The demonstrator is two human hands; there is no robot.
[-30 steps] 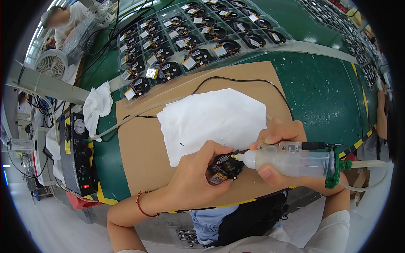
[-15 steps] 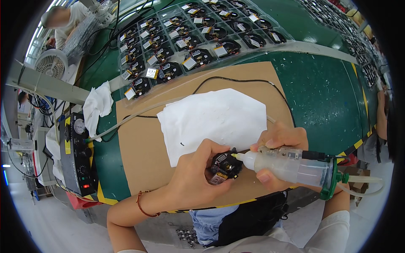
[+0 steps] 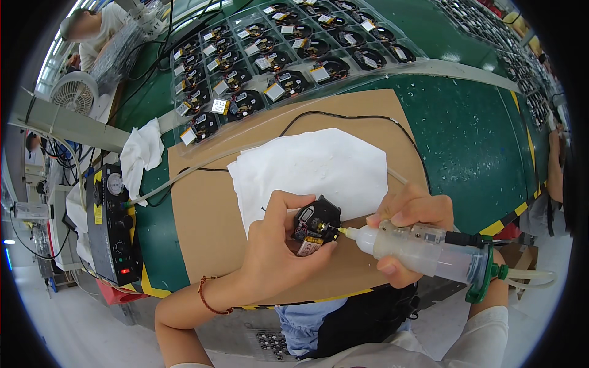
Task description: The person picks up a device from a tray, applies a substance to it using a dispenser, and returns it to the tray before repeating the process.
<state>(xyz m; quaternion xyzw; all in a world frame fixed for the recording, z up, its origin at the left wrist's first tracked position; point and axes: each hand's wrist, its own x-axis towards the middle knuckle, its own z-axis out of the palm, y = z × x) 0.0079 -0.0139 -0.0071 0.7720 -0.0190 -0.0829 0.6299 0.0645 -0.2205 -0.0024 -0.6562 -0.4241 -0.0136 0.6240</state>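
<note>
My left hand (image 3: pixel 276 242) is closed around the edge of a round black electronic module (image 3: pixel 318 219), thumb below and index finger above. A small silver battery with yellow tape (image 3: pixel 310 246) hangs at the module's lower side, by my thumb. In my right hand (image 3: pixel 414 214) lies a clear glue-dispensing syringe (image 3: pixel 423 250) with a green cap (image 3: pixel 485 270) at its rear. Its thin yellowish needle points left and reaches the module's right side; whether the tip touches cannot be made out. Both hands are over the brown cardboard (image 3: pixel 208 227), near the front edge of a white cloth (image 3: pixel 313 175).
A clear compartment tray (image 3: pixel 282 107) full of similar modules stands at the back. At the left is a black dispenser controller (image 3: pixel 113 221) with a gauge, its hose crossing the cardboard. A black cable (image 3: pixel 368 116) loops behind the cloth. A person (image 3: pixel 101 27) sits far left.
My left hand has raised the module slightly away from me and leftward, turning it. The syringe has shifted a little, its needle now at the module's right side.
</note>
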